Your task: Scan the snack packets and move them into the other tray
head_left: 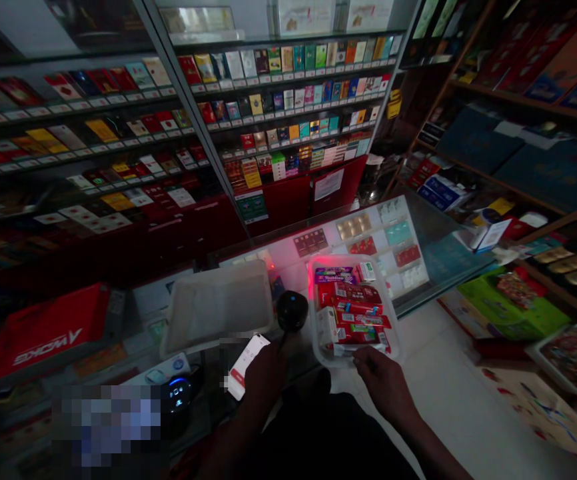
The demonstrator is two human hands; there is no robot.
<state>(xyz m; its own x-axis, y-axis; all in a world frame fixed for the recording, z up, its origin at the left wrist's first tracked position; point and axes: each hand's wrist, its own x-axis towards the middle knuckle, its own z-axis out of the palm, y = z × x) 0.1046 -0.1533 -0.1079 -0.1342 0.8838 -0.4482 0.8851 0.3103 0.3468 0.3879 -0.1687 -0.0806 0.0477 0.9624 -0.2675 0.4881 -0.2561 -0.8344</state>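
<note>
My left hand [267, 368] is closed around the handle of the black scanner [292, 311], right beside the lit phone [247, 367]; I can't tell whether it grips the phone too. My right hand [379, 379] has its fingers bent at the near rim of the clear tub [397, 333], full of small packs [351, 293]; any grip there is unclear. The empty tray [221, 303] lies left of the scanner on the glass desk [208, 390].
</note>
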